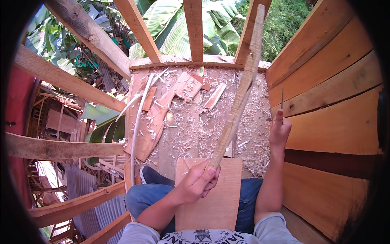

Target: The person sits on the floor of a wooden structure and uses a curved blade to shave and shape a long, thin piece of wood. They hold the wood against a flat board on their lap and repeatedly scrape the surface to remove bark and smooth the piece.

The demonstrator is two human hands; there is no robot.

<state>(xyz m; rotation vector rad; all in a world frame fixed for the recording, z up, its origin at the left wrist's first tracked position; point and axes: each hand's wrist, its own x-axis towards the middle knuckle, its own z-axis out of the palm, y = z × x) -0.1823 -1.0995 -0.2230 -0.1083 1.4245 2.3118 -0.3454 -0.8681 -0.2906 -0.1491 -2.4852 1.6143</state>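
My left hand [199, 181] is closed round the lower end of a long, rough wooden stick [241, 95]. The stick slants up and away to the right, its far end reaching over the railing. Off to the right, near the plank wall, my right hand [280, 132] is raised and closed on a knife, with the thumb up along it. Only the thin dark knife blade [282, 99] shows above the thumb, seen edge-on; the handle is hidden in the fist. Across my lap lies a flat rectangular wooden board [209, 203], below the left hand and touching neither hand.
Curled shavings cover the plank floor [185, 140]. Flat wood pieces [158, 118] and a long pale strip [140, 122] lie at the left. Wooden railings [81, 150] bound the left and far sides; a plank wall [329, 126] stands close on the right. Banana leaves grow beyond.
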